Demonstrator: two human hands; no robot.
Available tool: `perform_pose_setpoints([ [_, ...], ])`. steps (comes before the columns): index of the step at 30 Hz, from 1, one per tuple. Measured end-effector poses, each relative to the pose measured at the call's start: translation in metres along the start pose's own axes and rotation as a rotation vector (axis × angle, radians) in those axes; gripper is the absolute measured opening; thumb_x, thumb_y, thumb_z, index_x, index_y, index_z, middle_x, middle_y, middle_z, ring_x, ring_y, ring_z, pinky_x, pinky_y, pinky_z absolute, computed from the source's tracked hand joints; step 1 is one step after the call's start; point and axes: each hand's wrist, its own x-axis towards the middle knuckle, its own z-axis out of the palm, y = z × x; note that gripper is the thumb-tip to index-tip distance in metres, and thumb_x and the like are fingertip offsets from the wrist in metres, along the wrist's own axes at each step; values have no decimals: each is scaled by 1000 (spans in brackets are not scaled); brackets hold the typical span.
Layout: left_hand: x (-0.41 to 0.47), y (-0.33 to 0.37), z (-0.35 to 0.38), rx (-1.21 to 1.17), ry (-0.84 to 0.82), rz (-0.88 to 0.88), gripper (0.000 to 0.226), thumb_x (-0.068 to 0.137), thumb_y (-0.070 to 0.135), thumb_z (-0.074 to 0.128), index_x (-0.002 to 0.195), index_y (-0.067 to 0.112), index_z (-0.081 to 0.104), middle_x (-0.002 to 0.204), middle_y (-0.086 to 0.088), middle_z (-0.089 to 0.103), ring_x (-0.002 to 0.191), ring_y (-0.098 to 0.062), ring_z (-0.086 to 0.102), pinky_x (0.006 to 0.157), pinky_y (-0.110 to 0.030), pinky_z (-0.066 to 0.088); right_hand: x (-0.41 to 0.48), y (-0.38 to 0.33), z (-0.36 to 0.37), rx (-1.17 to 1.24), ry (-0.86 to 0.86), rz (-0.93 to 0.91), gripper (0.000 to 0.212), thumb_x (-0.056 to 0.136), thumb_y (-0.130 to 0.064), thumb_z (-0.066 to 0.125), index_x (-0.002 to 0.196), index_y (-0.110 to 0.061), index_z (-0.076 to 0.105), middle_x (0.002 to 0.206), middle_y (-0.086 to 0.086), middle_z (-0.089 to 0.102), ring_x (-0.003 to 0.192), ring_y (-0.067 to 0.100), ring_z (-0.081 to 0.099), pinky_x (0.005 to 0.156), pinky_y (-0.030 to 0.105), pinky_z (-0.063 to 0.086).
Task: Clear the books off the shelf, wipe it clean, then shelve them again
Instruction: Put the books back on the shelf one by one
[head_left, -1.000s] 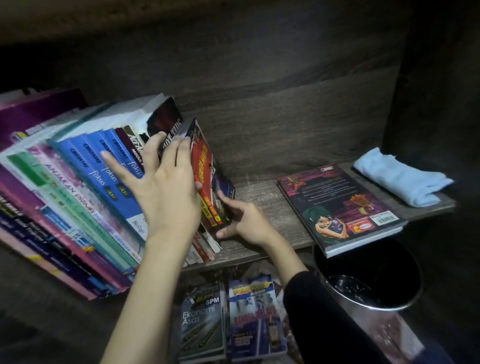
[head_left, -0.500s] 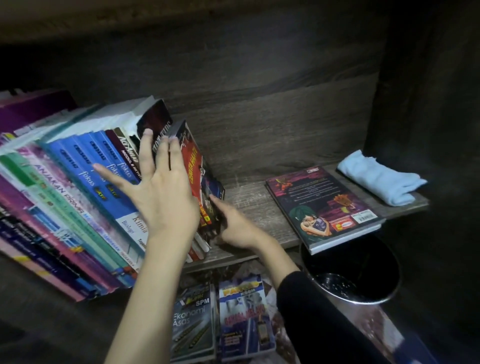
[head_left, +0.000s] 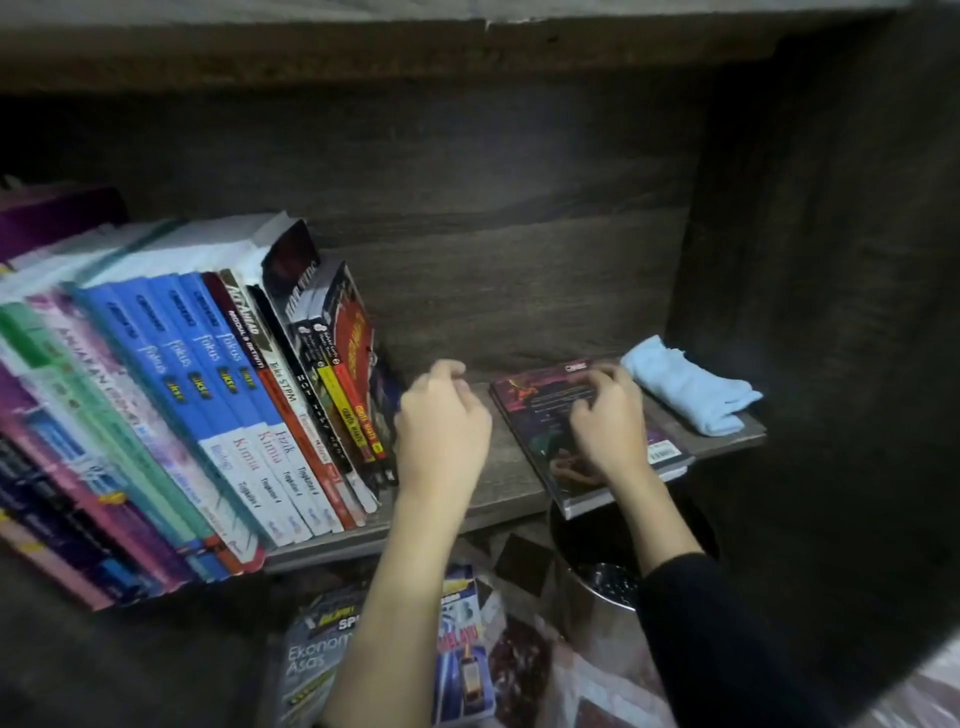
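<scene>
A row of textbooks (head_left: 234, 395) leans leftward on the wooden shelf (head_left: 511, 480), with a few thin comic books (head_left: 345, 364) at its right end. My left hand (head_left: 441, 426) hovers just right of them, its fingers loosely curled and holding nothing. A dark purple book (head_left: 535, 415) lies flat on the shelf's right part and juts over the front edge. My right hand (head_left: 608, 421) rests on its cover, fingers bent near the far edge. A light blue cloth (head_left: 691, 389) lies folded at the shelf's right end.
A round metal bin (head_left: 587, 592) stands below the flat book. More books (head_left: 311, 660) lie under the shelf, partly hidden by my left arm. A dark side panel (head_left: 831, 312) closes the shelf on the right, and a board runs overhead.
Both hands left the leaning books. My left hand dropped to the right of the row, and my right hand moved right onto the flat book. The view shifted right.
</scene>
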Motion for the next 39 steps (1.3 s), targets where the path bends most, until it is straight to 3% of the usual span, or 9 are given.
perform_pose_setpoints([
  [4,-4,-1,27,-7,-331,-161,26,94,20,44,106,15,66,101,-13,68,93,-32,64,80,-33,50,-1,21,-12,-224,-14,86,41,90,-11,49,129,-1,53,142,15,38,133,31,33,107,37,29],
  [7,-7,-1,46,-29,-451,-244,27,94,27,47,104,11,66,104,-16,67,94,-35,64,82,-33,51,1,32,-18,-350,-84,189,47,97,-28,46,135,-2,45,143,16,40,131,34,34,105,40,31],
  [12,-10,-3,70,-23,-496,-317,37,90,38,51,105,6,64,110,-17,64,92,-37,65,84,-41,54,3,38,-16,-553,-184,223,69,94,-57,41,139,-4,40,143,15,39,130,32,34,104,39,30],
  [17,-16,-3,86,10,-531,-346,42,92,40,54,107,1,61,109,-18,63,102,-35,60,84,-36,50,7,37,-12,-569,-205,285,75,91,-59,46,140,-4,37,144,18,38,131,33,33,106,38,28],
  [22,-13,-6,95,26,-513,-374,36,90,33,61,112,4,59,115,-18,62,108,-35,57,83,-35,45,9,33,-15,-553,-195,333,77,81,-64,59,131,-7,48,138,19,44,127,35,37,103,39,31],
  [30,-7,-16,98,-51,-502,-408,23,89,26,62,104,9,64,104,-10,68,98,-31,62,83,-35,49,12,34,-24,-296,-168,489,70,72,-48,78,124,-8,54,134,18,46,127,33,39,102,38,35],
  [34,-1,-21,100,-178,-429,-445,13,87,18,58,95,14,67,97,-9,70,92,-31,66,84,-38,53,15,38,-16,-85,-197,584,69,58,-43,87,113,-10,61,124,14,58,116,31,53,98,42,46],
  [36,-2,-23,102,-261,-404,-462,11,87,13,55,81,19,63,95,-9,71,90,-32,67,84,-41,54,18,42,-17,49,-181,613,58,55,-33,90,102,-12,63,118,12,62,106,30,60,93,45,50],
  [39,-1,-27,102,-422,-372,-528,27,89,7,51,69,23,57,84,-8,70,85,-32,68,84,-47,54,17,37,-27,352,-162,623,27,68,-3,80,86,-7,61,102,15,69,91,29,67,85,44,55],
])
